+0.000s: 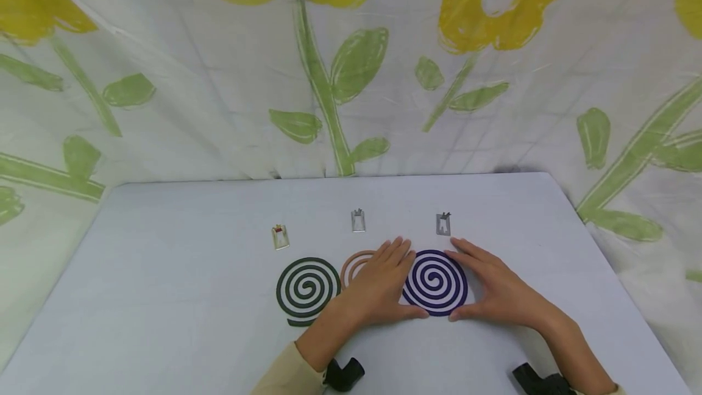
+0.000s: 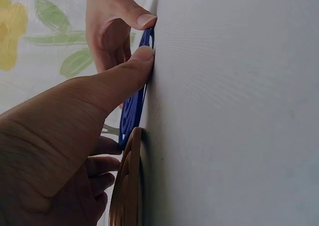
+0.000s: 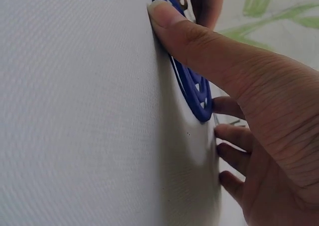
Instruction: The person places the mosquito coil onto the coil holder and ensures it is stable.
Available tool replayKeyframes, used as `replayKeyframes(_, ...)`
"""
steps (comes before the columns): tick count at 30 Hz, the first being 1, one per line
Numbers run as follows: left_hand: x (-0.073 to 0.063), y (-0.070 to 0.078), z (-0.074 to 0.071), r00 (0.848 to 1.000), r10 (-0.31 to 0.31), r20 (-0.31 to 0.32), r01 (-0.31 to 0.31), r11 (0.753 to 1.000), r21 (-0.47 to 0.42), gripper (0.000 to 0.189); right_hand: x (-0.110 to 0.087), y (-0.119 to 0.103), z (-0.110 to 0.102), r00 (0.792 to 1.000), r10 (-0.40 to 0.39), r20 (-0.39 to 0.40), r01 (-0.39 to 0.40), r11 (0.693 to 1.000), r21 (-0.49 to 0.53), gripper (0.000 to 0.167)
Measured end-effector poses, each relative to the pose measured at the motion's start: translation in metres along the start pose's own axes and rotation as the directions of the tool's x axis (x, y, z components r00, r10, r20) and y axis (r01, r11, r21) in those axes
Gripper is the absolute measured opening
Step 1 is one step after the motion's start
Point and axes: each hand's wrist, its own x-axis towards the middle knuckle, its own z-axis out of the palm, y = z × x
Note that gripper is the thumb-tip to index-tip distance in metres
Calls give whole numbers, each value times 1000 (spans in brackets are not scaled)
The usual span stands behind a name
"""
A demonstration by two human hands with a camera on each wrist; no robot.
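Observation:
A blue mosquito coil point(image 1: 434, 277) lies on the white table with a hand at each side. My left hand point(image 1: 377, 288) holds its left side, thumb at the near edge and fingers toward the far edge. From the other side my right hand point(image 1: 496, 290) grips the rim between thumb and index finger. In the left wrist view, both thumbs are right at the rim of the blue coil. An orange-brown coil point(image 1: 345, 270) is partly hidden under my left hand. Left of it lies a dark green coil point(image 1: 308, 289).
Behind the coils, three small metal coil stands lie in a row: a gold-toned stand point(image 1: 280, 245), a silver stand point(image 1: 358, 228) and another silver stand point(image 1: 443, 233). A flower-patterned curtain point(image 1: 219, 108) hangs at the table's point(image 1: 164, 261) far edge.

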Motion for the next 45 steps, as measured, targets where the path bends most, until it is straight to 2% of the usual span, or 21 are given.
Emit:
replayKeyframes(5,0,1,1,1000,6,-9,-6,1000,-1,103,0,1,0,1000,-21,-17,20,1000,-10,108)
replayKeyframes(13,1,0,1,1000,4,-4,-4,1000,7,103,2,4,3,992,-101,-71,100,995,-19,112)
replayKeyframes(24,0,-2,1,1000,9,-15,-8,999,37,105,4,-1,0,998,-44,-44,45,998,32,117)
replayKeyframes(38,1,0,2,999,12,-29,-12,1000,18,110,3,-1,-4,999,-24,-46,26,999,24,116)
replayKeyframes(45,2,-3,1,999,13,-53,-14,999,-31,108,2,-1,-6,998,-24,-54,26,999,46,114)
